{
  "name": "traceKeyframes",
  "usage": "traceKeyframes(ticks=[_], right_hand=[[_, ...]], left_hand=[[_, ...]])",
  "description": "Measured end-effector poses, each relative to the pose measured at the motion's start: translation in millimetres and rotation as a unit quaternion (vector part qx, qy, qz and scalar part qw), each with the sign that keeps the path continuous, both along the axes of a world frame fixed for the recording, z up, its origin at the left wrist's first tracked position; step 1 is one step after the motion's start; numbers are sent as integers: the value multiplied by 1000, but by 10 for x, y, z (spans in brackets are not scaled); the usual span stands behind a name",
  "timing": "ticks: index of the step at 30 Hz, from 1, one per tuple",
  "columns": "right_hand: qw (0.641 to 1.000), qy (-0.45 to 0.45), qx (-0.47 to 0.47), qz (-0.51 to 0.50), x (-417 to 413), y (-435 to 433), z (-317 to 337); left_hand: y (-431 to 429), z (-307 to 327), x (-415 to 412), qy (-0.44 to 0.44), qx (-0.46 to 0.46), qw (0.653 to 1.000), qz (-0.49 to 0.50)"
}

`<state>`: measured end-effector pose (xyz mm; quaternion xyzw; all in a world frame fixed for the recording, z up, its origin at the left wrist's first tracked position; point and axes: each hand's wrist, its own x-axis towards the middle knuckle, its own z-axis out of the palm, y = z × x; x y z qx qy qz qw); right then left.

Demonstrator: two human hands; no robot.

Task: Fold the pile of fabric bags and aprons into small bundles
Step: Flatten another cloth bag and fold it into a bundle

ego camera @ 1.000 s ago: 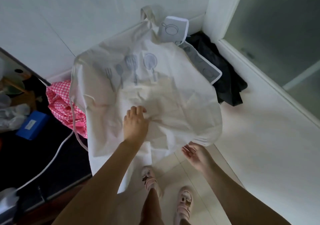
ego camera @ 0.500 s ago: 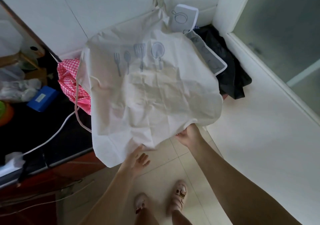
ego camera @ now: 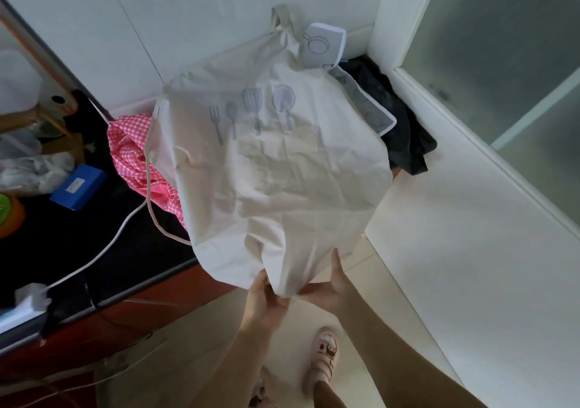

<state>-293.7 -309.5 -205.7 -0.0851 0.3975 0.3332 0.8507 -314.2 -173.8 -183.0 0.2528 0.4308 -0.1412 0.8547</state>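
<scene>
A cream apron (ego camera: 276, 172) with grey utensil prints lies spread over the pile in the corner, its lower edge hanging past the counter's front. My left hand (ego camera: 263, 294) and my right hand (ego camera: 332, 285) sit close together at that lower edge, both gripping the gathered hem. Under the apron show a pink checked fabric (ego camera: 131, 150) at the left, a black fabric (ego camera: 405, 131) at the right, and a white-trimmed grey printed piece (ego camera: 323, 43) at the back.
A dark counter (ego camera: 94, 235) at the left carries a blue box (ego camera: 78, 186), a white cable (ego camera: 103, 247), plastic bags and an orange-green item. White walls enclose the corner. A frosted glass door (ego camera: 502, 62) stands at the right. My sandalled feet are on the tiled floor below.
My left hand left the apron's middle and dropped to the lower edge. Both hands came together and now gather the hem between them.
</scene>
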Motion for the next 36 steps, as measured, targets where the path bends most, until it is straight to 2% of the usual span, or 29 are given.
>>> traceKeyframes(ticks=[4,8,11,15,17,19,21,24,26,29,32,34,36], right_hand=[[989,-82,-20,-120,-193,218,102],[966,-144,-94,-191,-290,167,348],[939,-220,-146,-221,-244,-79,601],[901,-261,-201,-284,-129,-212,1302],[884,-275,-225,-302,-108,-275,1592],[864,-309,-235,-322,-180,-299,1842],[850,-300,-265,-342,-281,-290,1914],[857,-190,-325,-353,-440,-260,1651],[862,-138,-342,-349,-556,-267,1398],[864,-95,-367,-332,-652,-252,1239],[843,-102,-423,-317,-702,-215,1250],[844,-93,-412,-332,-685,-195,1330],[823,-106,-427,-360,-683,-227,1355]], left_hand=[[81,139,-118,-34,-21,998,-45],[314,196,-183,-95,-77,992,42],[441,372,-163,-164,-120,978,51],[675,891,65,-273,-106,954,62],[852,1133,226,-294,-75,949,82],[1024,1368,295,-292,-13,952,94],[1129,1524,252,-264,78,956,101],[1159,1427,20,-98,182,972,114],[1130,1267,-164,-15,165,983,82],[1167,1168,-366,39,99,993,57],[1258,1247,-373,38,109,992,58],[1288,1400,-330,-8,120,989,81],[1325,1624,-300,-71,142,981,112]])
